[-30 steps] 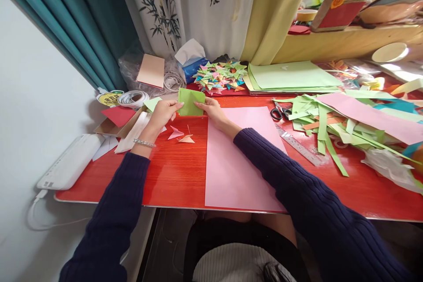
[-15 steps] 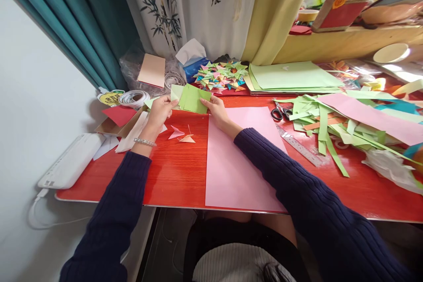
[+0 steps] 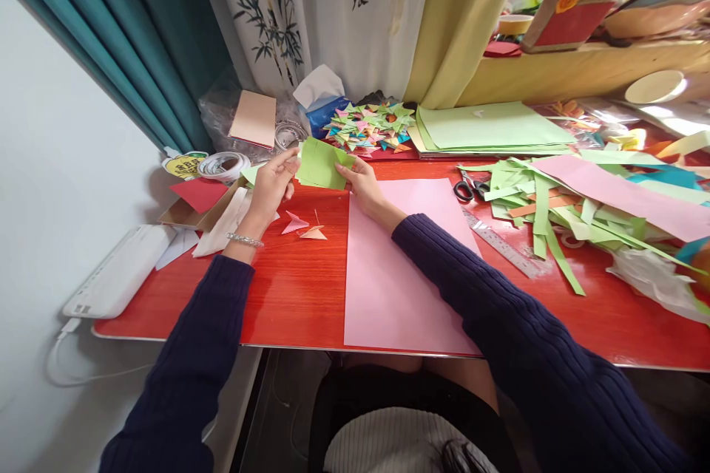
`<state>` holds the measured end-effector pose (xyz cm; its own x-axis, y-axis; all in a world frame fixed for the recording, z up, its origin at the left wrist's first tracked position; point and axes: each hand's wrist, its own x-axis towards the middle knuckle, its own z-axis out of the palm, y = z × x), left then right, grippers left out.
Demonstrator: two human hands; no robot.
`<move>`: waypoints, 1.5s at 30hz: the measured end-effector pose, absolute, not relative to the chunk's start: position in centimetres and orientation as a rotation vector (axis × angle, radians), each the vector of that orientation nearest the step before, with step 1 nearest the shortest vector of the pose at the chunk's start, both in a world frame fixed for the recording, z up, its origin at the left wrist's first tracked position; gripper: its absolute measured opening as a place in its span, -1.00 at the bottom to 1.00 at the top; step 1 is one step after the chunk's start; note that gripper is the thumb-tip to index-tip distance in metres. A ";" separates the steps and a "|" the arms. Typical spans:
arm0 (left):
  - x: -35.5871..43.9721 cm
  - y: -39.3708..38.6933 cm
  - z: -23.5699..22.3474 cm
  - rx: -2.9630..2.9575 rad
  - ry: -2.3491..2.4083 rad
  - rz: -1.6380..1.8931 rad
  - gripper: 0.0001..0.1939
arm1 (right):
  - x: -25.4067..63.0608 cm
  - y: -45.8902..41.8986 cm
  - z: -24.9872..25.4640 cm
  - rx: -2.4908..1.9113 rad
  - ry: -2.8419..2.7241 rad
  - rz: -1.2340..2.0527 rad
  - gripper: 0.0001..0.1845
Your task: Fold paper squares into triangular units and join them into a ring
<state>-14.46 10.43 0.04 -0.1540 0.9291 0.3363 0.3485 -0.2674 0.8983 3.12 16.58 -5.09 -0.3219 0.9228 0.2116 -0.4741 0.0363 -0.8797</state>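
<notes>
A small stack of bright green paper squares (image 3: pixel 323 164) is held up over the far part of the red table. My right hand (image 3: pixel 363 187) pinches its right side, thumb lying across the front. At the left edge, my left hand (image 3: pixel 273 185) has its thumb and index finger closed on the papers; its other fingers are curled. Just below the hands, a pink folded paper piece (image 3: pixel 296 222) and a peach folded paper piece (image 3: pixel 314 233) lie on the table. Beneath my right forearm is a large pink paper sheet (image 3: pixel 396 273).
Black-handled scissors (image 3: pixel 464 189) and a clear ruler (image 3: pixel 502 242) lie right of the pink sheet. Beyond them is a heap of paper strips (image 3: pixel 546 199). At the back are colourful folded pieces (image 3: pixel 369 126) and green sheets (image 3: pixel 493 127). A white power strip (image 3: pixel 119 270) sits left.
The pale green piece that stuck out at the left of the stack no longer shows. My left hand has shifted slightly, with its fingers higher at the stack's edge. My right hand stays put.
</notes>
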 end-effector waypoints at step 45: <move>-14.8 10.7 -0.6 1.607 1.383 1.237 -0.55 | 2.5 16.8 -5.7 -0.575 -1.395 1.418 -0.66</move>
<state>-14.77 10.68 -0.56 -0.0134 0.9736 0.2280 0.3349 -0.2105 0.9184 2.51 16.82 -5.70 -0.3655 0.8778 0.3098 -0.3242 0.1919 -0.9263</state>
